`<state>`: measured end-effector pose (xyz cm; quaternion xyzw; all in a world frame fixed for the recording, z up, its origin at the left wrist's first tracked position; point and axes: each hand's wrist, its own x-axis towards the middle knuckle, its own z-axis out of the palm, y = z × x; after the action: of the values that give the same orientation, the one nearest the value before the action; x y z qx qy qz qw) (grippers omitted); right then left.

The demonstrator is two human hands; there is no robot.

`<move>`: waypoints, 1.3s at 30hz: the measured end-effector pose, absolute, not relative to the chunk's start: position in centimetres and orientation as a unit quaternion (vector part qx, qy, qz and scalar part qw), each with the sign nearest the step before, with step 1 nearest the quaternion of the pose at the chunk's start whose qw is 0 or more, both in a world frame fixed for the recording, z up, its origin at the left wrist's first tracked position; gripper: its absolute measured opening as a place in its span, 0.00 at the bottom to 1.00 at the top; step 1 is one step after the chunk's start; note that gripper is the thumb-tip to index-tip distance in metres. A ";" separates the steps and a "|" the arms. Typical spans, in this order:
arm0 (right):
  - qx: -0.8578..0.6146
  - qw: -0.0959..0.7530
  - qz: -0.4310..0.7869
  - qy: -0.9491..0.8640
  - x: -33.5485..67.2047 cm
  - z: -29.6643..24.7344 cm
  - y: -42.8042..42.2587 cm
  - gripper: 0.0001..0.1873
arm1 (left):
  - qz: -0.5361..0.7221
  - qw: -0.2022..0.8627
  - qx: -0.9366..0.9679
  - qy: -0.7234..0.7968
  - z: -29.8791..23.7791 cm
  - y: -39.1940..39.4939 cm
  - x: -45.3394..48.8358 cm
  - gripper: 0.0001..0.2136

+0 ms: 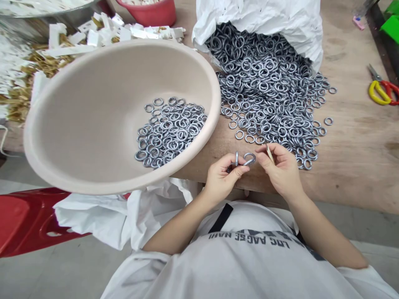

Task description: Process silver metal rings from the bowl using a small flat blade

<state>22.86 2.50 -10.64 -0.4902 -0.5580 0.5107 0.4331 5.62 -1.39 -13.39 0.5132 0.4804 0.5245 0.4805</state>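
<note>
My left hand (222, 176) pinches a metal ring (236, 158) held on edge at the table's near edge. My right hand (280, 168) pinches a second metal ring (249, 158) right beside it and also grips a thin wooden stick (269, 153). The two rings nearly touch. A big heap of grey metal rings (268, 91) spills from a white bag (274, 20) just behind my hands. A large beige bowl (77, 116) on the left holds several more rings (170, 131).
White plastic parts and brass pieces (62, 45) lie at the back left, with a red tub (149, 12) behind. Yellow and red scissors (382, 89) rest at the right. A red stool (28, 220) and crumpled white bag (124, 216) sit below the table edge.
</note>
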 end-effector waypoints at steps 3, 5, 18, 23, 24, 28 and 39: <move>-0.462 0.406 0.487 -0.621 22.7 -10.1 1.9 0.10 | 0.515 0.481 0.517 0.486 -13.1 -1.6 5.7 0.10; -0.455 0.399 0.480 -0.635 22.6 -10.0 1.8 0.10 | 0.505 0.504 0.510 0.481 -12.9 -1.6 5.7 0.11; -0.444 0.307 0.279 -0.794 23.8 -9.5 0.4 0.12 | 0.531 0.524 0.468 0.474 -12.6 -1.9 5.6 0.11; -0.444 0.292 0.221 -0.818 23.6 -9.4 0.0 0.14 | 0.532 0.520 0.458 0.486 -12.4 -1.9 5.9 0.13; -0.441 0.289 0.224 -0.820 23.7 -9.5 0.0 0.15 | 0.534 0.520 0.457 0.485 -12.3 -1.9 5.9 0.13; -0.477 0.305 0.273 -0.778 24.1 -10.2 0.8 0.17 | 0.543 0.529 0.457 0.464 -12.5 -2.3 6.1 0.12; -0.409 0.387 0.607 -0.560 23.3 -10.9 1.8 0.15 | 0.515 0.588 0.456 0.426 -12.4 -2.5 5.9 0.12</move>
<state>23.28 1.77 -10.85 -0.4092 -0.5605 0.6073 0.3867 5.95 -2.45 -12.42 0.4562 0.4255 0.5147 0.5881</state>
